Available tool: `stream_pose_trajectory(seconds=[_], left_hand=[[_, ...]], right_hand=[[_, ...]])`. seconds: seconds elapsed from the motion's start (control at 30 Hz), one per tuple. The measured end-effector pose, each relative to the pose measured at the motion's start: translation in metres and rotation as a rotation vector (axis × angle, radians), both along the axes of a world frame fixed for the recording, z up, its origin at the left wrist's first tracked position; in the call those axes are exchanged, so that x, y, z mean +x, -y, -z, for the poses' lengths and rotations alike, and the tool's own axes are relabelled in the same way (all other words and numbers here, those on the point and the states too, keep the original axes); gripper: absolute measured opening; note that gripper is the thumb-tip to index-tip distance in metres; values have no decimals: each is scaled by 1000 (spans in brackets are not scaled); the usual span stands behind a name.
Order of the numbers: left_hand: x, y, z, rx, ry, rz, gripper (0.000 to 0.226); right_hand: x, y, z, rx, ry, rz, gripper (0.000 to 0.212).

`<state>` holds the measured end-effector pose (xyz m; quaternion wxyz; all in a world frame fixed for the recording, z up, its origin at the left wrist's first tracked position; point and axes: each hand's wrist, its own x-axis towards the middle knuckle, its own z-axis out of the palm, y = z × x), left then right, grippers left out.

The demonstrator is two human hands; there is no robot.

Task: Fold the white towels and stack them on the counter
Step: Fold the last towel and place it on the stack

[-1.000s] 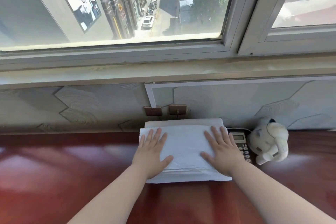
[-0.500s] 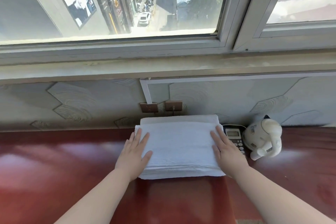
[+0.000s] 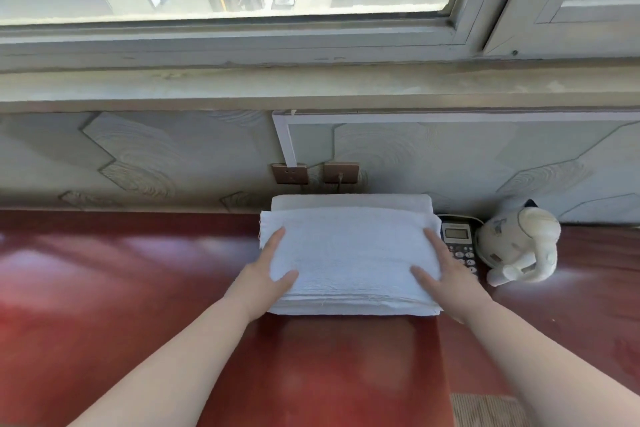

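A stack of folded white towels [image 3: 349, 253] lies on the dark red counter [image 3: 121, 288], close to the wall. Behind it, another folded white towel [image 3: 349, 202] shows as a strip against the wall. My left hand [image 3: 263, 274] clasps the stack's left side, thumb on top, fingers running along the edge and partly hidden. On the opposite side my right hand [image 3: 446, 270] holds the stack the same way, thumb on top.
A desk phone [image 3: 459, 239] sits right beside the stack, touching my right hand's side. A white kettle [image 3: 519, 243] stands further right. Two wall sockets [image 3: 289, 173] are just behind the towels. The counter's front edge drops off at lower right [image 3: 446, 374].
Both hands slid outward from lying flat on top of the stack to its left and right sides. The view has shifted slightly; the stack stays in place.
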<state>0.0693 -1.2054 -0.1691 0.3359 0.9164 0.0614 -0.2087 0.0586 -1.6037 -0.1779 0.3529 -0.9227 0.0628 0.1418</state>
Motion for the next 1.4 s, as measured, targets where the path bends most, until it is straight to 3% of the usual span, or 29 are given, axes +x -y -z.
stream_pose_trajectory(seconds=[0.17,0.33,0.67,0.83,0.93,1.07,1.13,1.27,1.4], left_hand=[[3,-4,14,-19,28,-11,85],[-1,4,22,-67,54,-135,82],[-4,-1,20,-141,18,-85,66],[-3,1,10,-192,16,-87,82],[-2,6,10,-287,10,-209,89],[-1,7,19,-400,-72,-325,52],[1,7,21,-438,-102,-313,44],[4,6,26,-510,-156,-322,71],[0,10,25,-636,-189,-380,89]], right_hand=[[3,-5,13,110,-12,40,79],[0,-10,18,138,24,70,58],[-1,-14,7,178,-15,78,64],[-4,-14,5,153,-43,107,67],[-1,-16,2,200,-62,164,65],[2,-18,3,273,-114,276,65],[2,-17,5,291,-169,296,78],[3,-18,12,330,-223,327,92],[-1,-20,16,392,-205,343,59]])
